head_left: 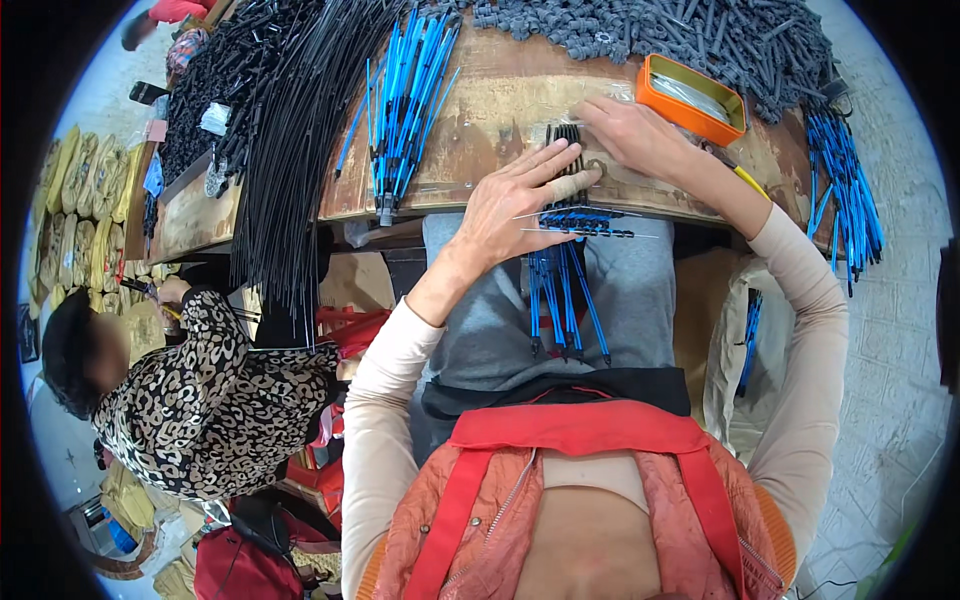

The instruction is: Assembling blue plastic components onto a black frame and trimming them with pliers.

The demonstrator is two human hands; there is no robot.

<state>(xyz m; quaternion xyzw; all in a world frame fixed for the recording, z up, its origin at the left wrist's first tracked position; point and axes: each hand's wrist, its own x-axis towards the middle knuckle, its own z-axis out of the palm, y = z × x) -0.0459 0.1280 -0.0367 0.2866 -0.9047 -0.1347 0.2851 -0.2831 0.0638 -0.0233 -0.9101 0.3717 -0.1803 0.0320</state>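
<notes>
A row of blue-and-black rods (pixel 567 290) lies over the table's front edge, with its blue ends hanging above my lap. Across the black part, my left hand (pixel 510 197) rests flat with its fingers spread, one wrapped in a tan band. Beside its thumb, several thin metal pins (pixel 640 235) run crosswise at the rods' black joints. My right hand (pixel 628 132) is bent over the tabletop just beyond the rods' far ends, its fingers drawn together. Whatever is under those fingertips is too small or hidden to make out.
An orange tin (pixel 692 100) holding thin pins stands right of my right hand. Grey plastic parts (pixel 660 30) heap along the back. Blue rods (pixel 405 110) and long black rods (pixel 290 150) lie left; more blue rods (pixel 848 190) lie right. At left sits a co-worker (pixel 200 390).
</notes>
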